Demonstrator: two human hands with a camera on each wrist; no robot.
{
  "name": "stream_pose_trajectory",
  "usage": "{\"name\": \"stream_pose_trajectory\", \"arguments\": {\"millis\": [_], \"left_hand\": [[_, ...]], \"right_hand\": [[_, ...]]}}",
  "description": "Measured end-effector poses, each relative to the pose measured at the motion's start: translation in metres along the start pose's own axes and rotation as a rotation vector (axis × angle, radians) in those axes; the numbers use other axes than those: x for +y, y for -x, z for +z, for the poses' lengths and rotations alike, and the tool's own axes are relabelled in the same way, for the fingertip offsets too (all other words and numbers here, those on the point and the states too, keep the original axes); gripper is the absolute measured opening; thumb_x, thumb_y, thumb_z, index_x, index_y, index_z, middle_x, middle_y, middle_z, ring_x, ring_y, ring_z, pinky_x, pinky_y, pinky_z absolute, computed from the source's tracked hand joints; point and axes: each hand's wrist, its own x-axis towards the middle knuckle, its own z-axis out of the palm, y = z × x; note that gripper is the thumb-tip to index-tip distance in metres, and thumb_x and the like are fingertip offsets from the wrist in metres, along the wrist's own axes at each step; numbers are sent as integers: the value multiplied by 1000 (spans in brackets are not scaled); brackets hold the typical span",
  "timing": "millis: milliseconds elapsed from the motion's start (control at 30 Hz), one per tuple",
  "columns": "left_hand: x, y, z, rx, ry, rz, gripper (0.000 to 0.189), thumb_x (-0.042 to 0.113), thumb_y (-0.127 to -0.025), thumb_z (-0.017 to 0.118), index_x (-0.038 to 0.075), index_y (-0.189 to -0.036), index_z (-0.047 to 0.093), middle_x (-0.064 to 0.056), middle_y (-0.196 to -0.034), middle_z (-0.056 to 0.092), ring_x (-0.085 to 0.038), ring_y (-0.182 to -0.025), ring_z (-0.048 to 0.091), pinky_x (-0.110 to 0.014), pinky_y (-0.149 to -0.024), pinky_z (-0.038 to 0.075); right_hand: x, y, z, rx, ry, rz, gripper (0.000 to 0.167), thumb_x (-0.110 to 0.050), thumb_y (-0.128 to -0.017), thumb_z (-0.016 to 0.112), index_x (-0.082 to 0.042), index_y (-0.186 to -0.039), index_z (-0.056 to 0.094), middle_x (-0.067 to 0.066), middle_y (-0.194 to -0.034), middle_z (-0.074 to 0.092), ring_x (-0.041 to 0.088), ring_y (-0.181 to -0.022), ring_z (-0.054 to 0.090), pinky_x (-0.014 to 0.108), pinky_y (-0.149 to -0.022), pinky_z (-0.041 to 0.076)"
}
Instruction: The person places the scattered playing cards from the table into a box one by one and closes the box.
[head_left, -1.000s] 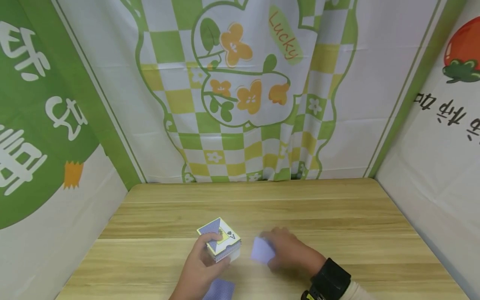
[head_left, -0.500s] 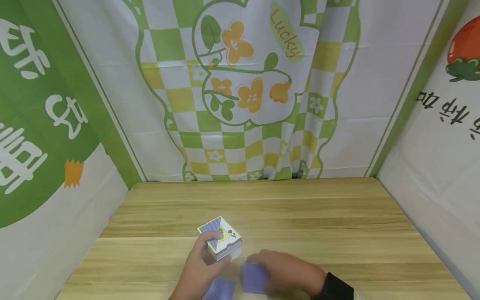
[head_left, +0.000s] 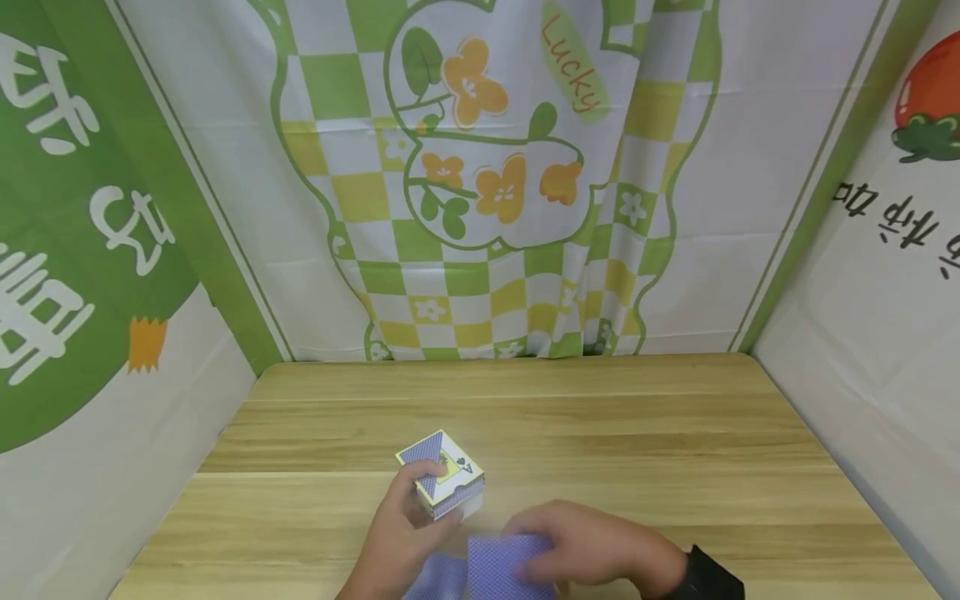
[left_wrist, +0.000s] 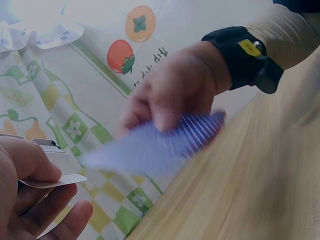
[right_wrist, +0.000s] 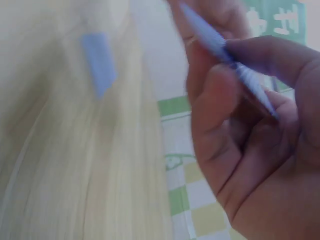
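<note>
My left hand grips a card box with an ace of spades printed on its face, thumb on top and fingers underneath. In the left wrist view a white flap of the box sticks out by the fingertips. To the right, my right hand pinches a blue-backed playing card between thumb and fingers, back facing up. The right wrist view shows that card edge-on in the grip. Another blue-backed card lies on the table by the left wrist, partly cut off by the frame.
The wooden table stretches to a curtain with green and yellow checks at the back. Printed cloth walls, green on the left and white on the right, stand at both sides. A black band circles the right wrist.
The right hand has brought its card down toward me and slightly left, close beside the card on the table. My left hand and the box have stayed nearly still.
</note>
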Motion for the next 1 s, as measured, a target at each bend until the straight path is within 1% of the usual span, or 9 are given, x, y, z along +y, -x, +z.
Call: {"name": "stream_pose_trajectory", "arguments": {"millis": [100,233,333,400,467,567,700,833,1000], "left_hand": [[0,0,0,-18,-8,18,51,-8,-87,67,2,-129,40,-36,-130,46,-24,-106,66,-35,-85,60],[-1,-1,-1,-42,-9,36,50,-8,-88,66,2,-129,39,-28,-122,53,-24,-101,67,-35,-81,61],[-2,-1,-1,-53,6,40,48,-8,-89,65,3,-128,39,-22,-116,56,-23,-96,69,-35,-78,62],[-3,-1,-1,-63,8,59,47,-9,-90,64,2,-127,39,-20,-114,57,-22,-95,69,-35,-77,62],[-3,-1,0,-63,13,75,46,-10,-89,63,2,-127,39,-20,-114,57,-22,-95,69,-35,-77,62],[-3,-2,0,-59,14,92,50,-14,-86,61,0,-128,39,-21,-114,58,-22,-96,69,-34,-78,61],[-2,-1,2,-22,-3,64,57,-18,-77,60,0,-128,40,-26,-110,62,-22,-92,70,-33,-78,60],[0,0,4,14,-37,37,57,-18,-77,61,0,-128,41,-29,-110,62,-21,-91,70,-33,-77,60],[2,-1,5,94,-71,-20,59,-19,-75,60,3,-127,45,-25,-115,58,-22,-91,70,-32,-76,60]], "right_hand": [[-7,2,-2,-8,-148,13,18,-18,-99,63,-13,-116,65,-8,-82,66,2,-56,58,23,-41,48],[-12,2,-2,26,-275,34,23,-20,-101,59,-10,-122,62,-2,-83,68,4,-56,57,19,-42,41],[-13,2,-2,53,-366,45,28,-20,-102,58,-6,-126,59,2,-86,68,6,-57,56,19,-44,41],[-13,1,0,69,-417,39,32,-20,-102,58,-3,-129,57,4,-87,68,7,-58,57,19,-46,42],[-12,0,1,77,-471,27,34,-18,-103,57,0,-131,55,5,-90,68,7,-60,58,19,-48,44],[-10,-3,5,84,-548,-4,38,-15,-103,55,5,-135,50,7,-93,67,8,-63,61,18,-50,47],[-8,-6,9,95,-640,-34,39,-11,-103,53,7,-137,45,8,-94,66,9,-65,65,19,-52,52],[-11,-9,14,115,-726,-53,40,-9,-102,54,6,-137,41,8,-92,66,10,-65,68,22,-55,57],[-20,-9,16,138,-822,-29,49,-7,-100,58,5,-141,35,10,-94,68,12,-69,71,25,-64,60]]}}
